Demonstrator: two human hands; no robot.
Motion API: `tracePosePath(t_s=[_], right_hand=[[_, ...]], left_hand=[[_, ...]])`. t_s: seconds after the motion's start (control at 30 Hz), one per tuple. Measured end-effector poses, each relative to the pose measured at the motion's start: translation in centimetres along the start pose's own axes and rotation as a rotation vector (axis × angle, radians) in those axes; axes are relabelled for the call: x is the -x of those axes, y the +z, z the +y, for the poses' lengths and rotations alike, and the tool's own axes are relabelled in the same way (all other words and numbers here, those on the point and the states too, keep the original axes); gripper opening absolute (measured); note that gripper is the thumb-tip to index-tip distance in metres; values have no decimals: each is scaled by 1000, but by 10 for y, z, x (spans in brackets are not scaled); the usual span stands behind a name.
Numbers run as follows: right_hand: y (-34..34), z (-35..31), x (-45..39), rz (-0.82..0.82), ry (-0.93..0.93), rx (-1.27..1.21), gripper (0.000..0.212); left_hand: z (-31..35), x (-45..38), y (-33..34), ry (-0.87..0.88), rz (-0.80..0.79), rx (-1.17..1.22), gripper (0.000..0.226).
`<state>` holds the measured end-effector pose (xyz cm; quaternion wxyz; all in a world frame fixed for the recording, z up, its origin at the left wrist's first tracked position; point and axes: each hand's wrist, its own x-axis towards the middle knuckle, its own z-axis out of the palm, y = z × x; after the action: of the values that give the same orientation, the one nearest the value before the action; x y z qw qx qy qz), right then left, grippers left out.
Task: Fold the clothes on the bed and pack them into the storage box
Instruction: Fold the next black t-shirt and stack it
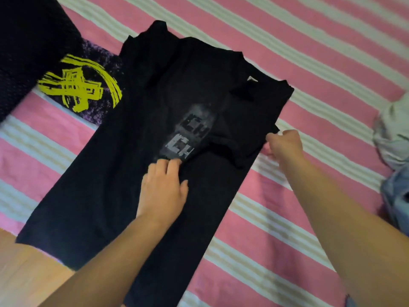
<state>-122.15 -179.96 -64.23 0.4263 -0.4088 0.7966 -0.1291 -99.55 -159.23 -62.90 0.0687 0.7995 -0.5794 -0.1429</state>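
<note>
**Black T-shirt being folded on the striped bed**

A black T-shirt [124,178] with a grey printed patch on its chest is being spread lengthwise across a bed covered by a pink, white and cream striped sheet [309,69]. Its collar end is lying toward the far side, and its hem is reaching the near edge of the bed.

The shirt is being pressed down by the left hand [162,189], which is lying palm-down in the middle of the fabric with its fingers straight and slightly spread, the fingertips touching the lower edge of the grey print. Nothing is being gripped by this hand.

The edge of the shirt's sleeve, already turned inward over the body, is being pinched by the right hand [284,146] at the shirt's right side, its fingers curled round the cloth.

Another dark garment with a yellow brush-stroke graphic [81,85] is lying just beside the shirt on the left, partly tucked under it. A pale crumpled garment [391,134] and a piece of blue denim [396,193] are lying at the right edge of the view, well apart from the shirt.
</note>
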Motion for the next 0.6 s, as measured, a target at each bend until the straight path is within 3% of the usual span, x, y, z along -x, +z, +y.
tracePosePath(t_s=[0.07,0.13,0.2,0.3,0.4,0.53,0.6], right_hand=[[-2,-9,-19,107,-225,229,49],[4,-21,-43,89,-480,404,48],[14,-39,-64,18,-617,529,50],[28,-70,-78,-119,-648,564,45],[42,-94,-83,-273,-633,532,28],[56,-113,-90,-194,-600,351,19],[61,-114,-91,-198,-575,350,22]], left_hand=[[19,-49,8,84,43,-11,50],[29,-85,13,183,47,-53,46],[31,-105,16,277,29,-67,30],[23,-114,19,329,7,-24,13],[13,-112,22,234,1,74,10],[7,-110,24,30,-30,283,12],[6,-110,24,54,-32,284,12]])
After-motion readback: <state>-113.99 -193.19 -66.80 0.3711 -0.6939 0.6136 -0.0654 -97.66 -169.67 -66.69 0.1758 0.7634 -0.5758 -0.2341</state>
